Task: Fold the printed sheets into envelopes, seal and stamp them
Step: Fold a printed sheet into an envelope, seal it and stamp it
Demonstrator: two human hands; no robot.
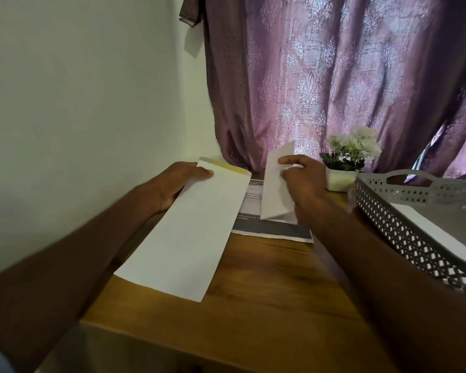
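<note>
My left hand (174, 185) holds a long white envelope (191, 230) by its far end, thumb on top, above the wooden table (253, 305). The envelope's flap with a yellow strip (226, 166) points away from me. My right hand (303, 181) pinches a folded white sheet (275, 184) held upright, just right of the envelope's open end. Under both lies a stack of printed sheets (269, 227) with dark grey bands, flat on the table.
A grey perforated tray (414, 238) holding white paper stands at the right. A small white pot of pale flowers (347, 160) sits behind my right hand. A purple curtain (334, 76) hangs at the back, a white wall at the left.
</note>
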